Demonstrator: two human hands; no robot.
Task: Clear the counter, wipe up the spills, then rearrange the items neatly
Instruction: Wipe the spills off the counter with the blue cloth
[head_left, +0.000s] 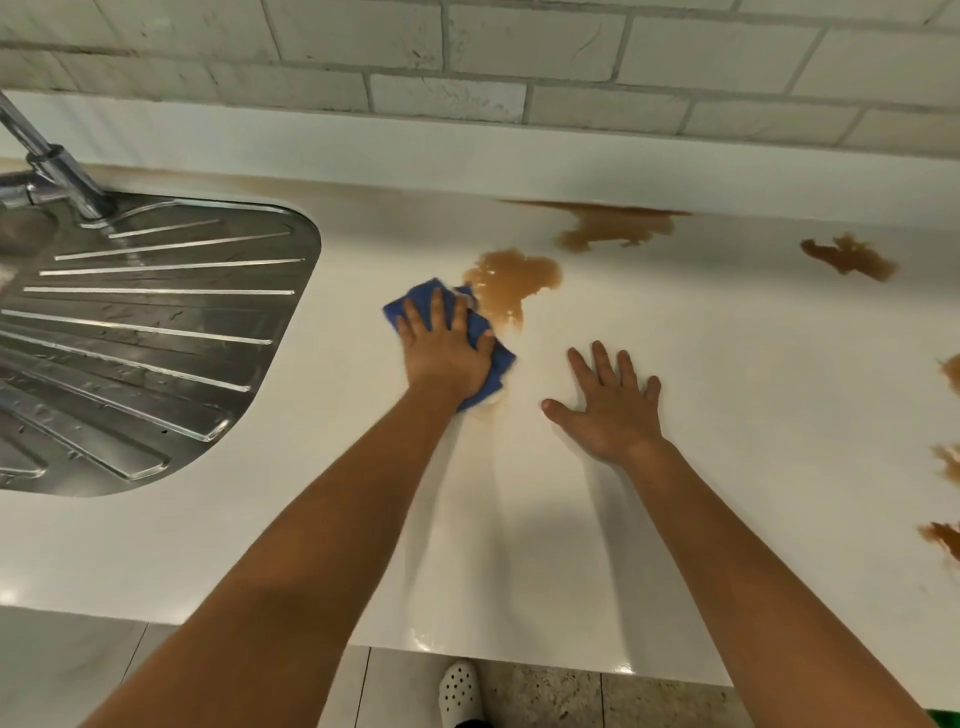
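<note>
My left hand presses flat on a blue cloth on the white counter, fingers spread over it. The cloth's far edge touches a brown puddle. A larger brown spill lies along the back edge, and another patch sits to the right. Smaller brown spots run down the right border. My right hand rests palm-down on the bare counter to the right of the cloth, fingers straight, holding nothing. A faint wet smear shows beside the cloth's near corner.
A steel drainboard with raised ribs is set into the counter at the left, with a chrome tap at its far corner. A white brick wall backs the counter. Below the front edge a white shoe stands on the floor.
</note>
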